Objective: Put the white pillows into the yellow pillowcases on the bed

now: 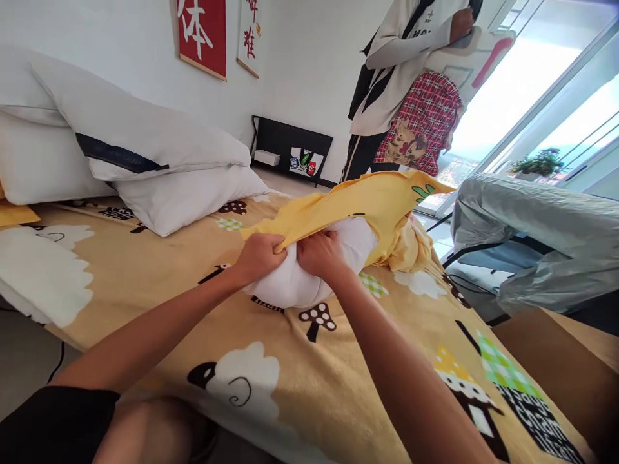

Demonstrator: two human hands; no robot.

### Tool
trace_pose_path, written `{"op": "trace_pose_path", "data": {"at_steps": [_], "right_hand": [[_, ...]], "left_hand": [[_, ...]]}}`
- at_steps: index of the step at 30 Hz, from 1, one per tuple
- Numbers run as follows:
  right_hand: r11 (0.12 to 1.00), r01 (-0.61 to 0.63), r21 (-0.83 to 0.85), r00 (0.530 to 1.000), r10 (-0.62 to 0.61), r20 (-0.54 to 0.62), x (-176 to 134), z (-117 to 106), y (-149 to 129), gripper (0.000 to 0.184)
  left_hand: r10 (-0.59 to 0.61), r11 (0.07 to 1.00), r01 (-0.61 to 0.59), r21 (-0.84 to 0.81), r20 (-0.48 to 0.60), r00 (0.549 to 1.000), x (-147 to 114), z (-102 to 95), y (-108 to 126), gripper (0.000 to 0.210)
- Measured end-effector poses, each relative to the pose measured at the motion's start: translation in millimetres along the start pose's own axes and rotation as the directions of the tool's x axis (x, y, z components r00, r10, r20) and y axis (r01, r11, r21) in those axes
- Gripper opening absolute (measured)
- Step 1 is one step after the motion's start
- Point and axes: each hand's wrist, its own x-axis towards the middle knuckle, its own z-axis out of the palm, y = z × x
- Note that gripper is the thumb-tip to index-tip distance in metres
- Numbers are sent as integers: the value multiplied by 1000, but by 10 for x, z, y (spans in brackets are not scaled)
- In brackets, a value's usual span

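Note:
My left hand [262, 258] is closed on the open edge of a yellow pillowcase [338, 196], holding it up over a white pillow [294, 283]. Fingers curled, my right hand [322, 253] grips the pillow under the lifted edge; some of its fingertips are hidden. The near end of the pillow bulges out of the case and rests on the bed. Toward the far side the yellow cloth spreads out, with a green leaf print near its tip and a crumpled part at the right.
Several white pillows [169, 135] are piled at the left of the patterned bed cover [159, 309]. Beyond the bed a person [401, 84] holds a red plaid cloth [420, 116]. To the right are a plastic-wrapped piece of furniture [541, 212] and a cardboard box [556, 361].

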Motion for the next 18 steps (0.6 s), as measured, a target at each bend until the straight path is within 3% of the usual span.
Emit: {"op": "trace_pose_path", "data": {"at_steps": [4, 6, 8, 10, 11, 13, 15, 16, 17, 18], "right_hand": [[998, -61, -3, 990, 60, -127, 67, 169, 24, 37], [997, -69, 17, 966, 71, -248, -42, 232, -8, 33], [998, -49, 36, 909, 60, -413, -283, 316, -92, 29], [999, -6, 41, 837, 27, -547, -621, 420, -220, 29], [998, 43, 35, 803, -14, -596, -800, 473, -294, 31], [962, 270, -40, 696, -223, -683, -1106, 563, -446, 32], [834, 529, -157, 563, -484, -670, -1270, 618, -586, 27], [768, 608, -200, 524, -578, -626, -1287, 630, -642, 26], [736, 638, -225, 525, -630, -573, -1265, 632, -682, 28], [745, 624, -235, 563, -637, -526, -1214, 628, -702, 30]], "left_hand": [[61, 990, -63, 127, 19, 998, -137, -85, 64, 20], [97, 988, -115, 106, 167, 981, -198, -197, 17, 8], [130, 987, -157, 41, 381, 915, -251, -322, -63, 14], [166, 984, -172, -34, 507, 846, -289, -416, -132, 22], [184, 982, -176, -66, 524, 832, -298, -440, -149, 20], [228, 974, -202, -106, 498, 836, -290, -441, -137, 14], [281, 959, -261, -108, 455, 845, -251, -392, -74, 11], [311, 949, -300, -96, 441, 842, -224, -360, -32, 12], [339, 937, -339, -80, 434, 835, -197, -329, 9, 12], [361, 927, -370, -67, 431, 827, -170, -303, 48, 12]]}}
